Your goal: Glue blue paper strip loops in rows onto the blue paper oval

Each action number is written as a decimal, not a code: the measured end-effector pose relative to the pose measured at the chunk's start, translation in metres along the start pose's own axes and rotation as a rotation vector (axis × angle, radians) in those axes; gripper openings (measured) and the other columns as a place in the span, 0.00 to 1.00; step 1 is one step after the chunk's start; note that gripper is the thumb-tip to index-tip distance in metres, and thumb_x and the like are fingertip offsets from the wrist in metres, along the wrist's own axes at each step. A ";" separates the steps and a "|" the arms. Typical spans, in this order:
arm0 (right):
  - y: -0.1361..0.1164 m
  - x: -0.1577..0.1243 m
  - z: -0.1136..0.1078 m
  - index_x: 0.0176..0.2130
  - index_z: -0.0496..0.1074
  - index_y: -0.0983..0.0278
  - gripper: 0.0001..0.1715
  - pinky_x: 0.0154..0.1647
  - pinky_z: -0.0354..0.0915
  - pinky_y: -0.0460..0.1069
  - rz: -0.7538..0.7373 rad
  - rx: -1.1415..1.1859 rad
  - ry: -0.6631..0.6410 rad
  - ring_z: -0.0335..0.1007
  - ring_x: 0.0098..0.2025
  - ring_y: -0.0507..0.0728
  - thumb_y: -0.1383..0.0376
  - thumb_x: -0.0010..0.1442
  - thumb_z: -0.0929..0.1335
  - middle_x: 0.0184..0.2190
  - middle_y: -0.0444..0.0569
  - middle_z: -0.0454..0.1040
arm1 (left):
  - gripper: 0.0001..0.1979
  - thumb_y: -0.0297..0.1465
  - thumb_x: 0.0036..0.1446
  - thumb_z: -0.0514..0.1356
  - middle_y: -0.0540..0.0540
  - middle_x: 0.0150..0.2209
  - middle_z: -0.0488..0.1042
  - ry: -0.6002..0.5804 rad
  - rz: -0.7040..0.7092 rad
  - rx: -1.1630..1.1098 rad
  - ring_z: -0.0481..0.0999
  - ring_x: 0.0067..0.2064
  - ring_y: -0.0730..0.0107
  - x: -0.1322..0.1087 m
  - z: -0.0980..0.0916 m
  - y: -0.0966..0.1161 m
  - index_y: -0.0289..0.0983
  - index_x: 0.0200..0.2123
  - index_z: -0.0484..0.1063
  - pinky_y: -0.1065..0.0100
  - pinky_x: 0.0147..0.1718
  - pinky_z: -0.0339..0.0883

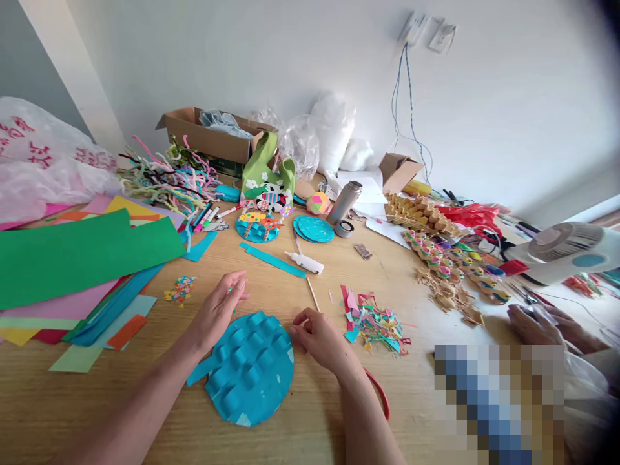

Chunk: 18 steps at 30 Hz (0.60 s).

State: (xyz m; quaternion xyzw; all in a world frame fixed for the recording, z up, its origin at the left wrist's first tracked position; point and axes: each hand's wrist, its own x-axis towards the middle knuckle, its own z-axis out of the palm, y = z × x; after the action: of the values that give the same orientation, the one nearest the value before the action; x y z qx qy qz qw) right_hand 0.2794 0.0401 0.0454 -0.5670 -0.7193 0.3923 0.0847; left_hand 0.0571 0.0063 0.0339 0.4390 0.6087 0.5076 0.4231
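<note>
A round blue disc (pixel 276 381) lies on the wooden table, with rows of curled blue paper strips (pixel 241 356) across its top. My left hand (pixel 223 305) hovers over its upper left edge, fingers stretched out and holding nothing visible. At the disc's right edge is my right hand (pixel 317 336), its fingers curled and pressed together; what they pinch, if anything, is hidden. A thin wooden stick (pixel 313 294) runs up to the knuckles of that hand. Beyond the disc lie a white glue bottle (pixel 307 263) and a flat blue strip (pixel 278 259).
Coloured paper sheets (pixel 87 252) spread at left. Paper scraps (pixel 380 323) and red-handled scissors (pixel 380 391) lie right of my right hand. A steel flask (pixel 345 201) stands behind. Another person's hands (pixel 537 326) work at far right, near a white fan (pixel 562 248).
</note>
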 end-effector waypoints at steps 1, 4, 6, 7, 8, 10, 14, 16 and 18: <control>-0.001 -0.001 0.000 0.35 0.69 0.63 0.01 0.26 0.54 0.44 0.005 0.009 -0.022 0.67 0.22 0.51 0.67 0.60 0.66 0.18 0.40 0.72 | 0.34 0.57 0.58 0.51 0.39 0.54 0.73 0.003 0.015 0.024 0.79 0.47 0.56 0.000 0.000 0.001 0.39 0.56 0.66 0.53 0.51 0.70; -0.005 -0.002 0.003 0.33 0.68 0.63 0.05 0.27 0.57 0.44 0.011 0.026 -0.059 0.67 0.21 0.51 0.66 0.62 0.65 0.16 0.40 0.70 | 0.33 0.56 0.59 0.50 0.39 0.53 0.74 0.007 0.048 0.093 0.79 0.47 0.56 -0.002 -0.001 0.003 0.38 0.55 0.66 0.55 0.49 0.70; -0.007 -0.001 0.006 0.33 0.68 0.63 0.08 0.28 0.57 0.44 0.009 0.016 -0.053 0.69 0.22 0.51 0.65 0.64 0.63 0.15 0.41 0.71 | 0.32 0.56 0.60 0.48 0.39 0.51 0.75 0.018 0.045 0.161 0.80 0.44 0.58 -0.002 -0.003 0.004 0.38 0.54 0.66 0.57 0.45 0.72; -0.007 -0.001 0.007 0.33 0.68 0.63 0.08 0.29 0.58 0.44 0.011 0.002 -0.041 0.69 0.22 0.52 0.65 0.64 0.63 0.15 0.41 0.71 | 0.31 0.55 0.60 0.47 0.40 0.48 0.76 0.030 0.038 0.222 0.80 0.42 0.59 -0.002 -0.004 0.005 0.39 0.53 0.66 0.59 0.41 0.73; -0.008 0.000 0.009 0.33 0.69 0.63 0.09 0.29 0.58 0.45 0.016 -0.018 -0.026 0.70 0.23 0.52 0.65 0.65 0.63 0.16 0.42 0.72 | 0.29 0.54 0.61 0.45 0.41 0.45 0.77 0.044 0.034 0.308 0.80 0.39 0.59 -0.003 -0.005 0.005 0.39 0.52 0.67 0.61 0.37 0.72; -0.009 0.002 0.012 0.35 0.70 0.63 0.09 0.30 0.58 0.45 0.027 -0.060 0.002 0.71 0.24 0.53 0.64 0.65 0.63 0.18 0.44 0.74 | 0.26 0.52 0.63 0.42 0.43 0.36 0.78 0.056 0.039 0.536 0.79 0.34 0.58 -0.004 -0.008 0.006 0.40 0.46 0.69 0.62 0.32 0.70; -0.008 0.005 0.017 0.36 0.72 0.64 0.08 0.30 0.58 0.45 0.031 -0.107 0.040 0.73 0.26 0.53 0.63 0.64 0.65 0.22 0.46 0.76 | 0.23 0.46 0.65 0.43 0.41 0.29 0.77 0.057 0.126 0.843 0.79 0.35 0.54 -0.010 -0.009 0.009 0.40 0.38 0.71 0.63 0.32 0.67; -0.007 0.005 0.019 0.36 0.72 0.63 0.08 0.30 0.58 0.45 0.034 -0.114 0.047 0.73 0.27 0.53 0.63 0.63 0.65 0.24 0.47 0.77 | 0.22 0.45 0.65 0.44 0.40 0.29 0.78 0.036 0.178 0.853 0.80 0.36 0.54 -0.012 -0.009 0.009 0.40 0.37 0.72 0.64 0.33 0.67; -0.006 0.005 0.019 0.35 0.73 0.63 0.08 0.30 0.58 0.45 0.035 -0.120 0.042 0.73 0.28 0.53 0.63 0.63 0.66 0.24 0.47 0.77 | 0.23 0.45 0.66 0.42 0.41 0.29 0.78 -0.012 0.193 0.844 0.80 0.37 0.54 -0.012 -0.008 0.008 0.41 0.37 0.72 0.64 0.33 0.66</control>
State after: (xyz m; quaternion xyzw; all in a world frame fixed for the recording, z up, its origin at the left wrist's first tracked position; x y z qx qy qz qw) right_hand 0.2622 0.0356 0.0349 -0.5917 -0.7296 0.3379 0.0590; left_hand 0.0532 -0.0064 0.0439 0.6315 0.7165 0.2489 0.1607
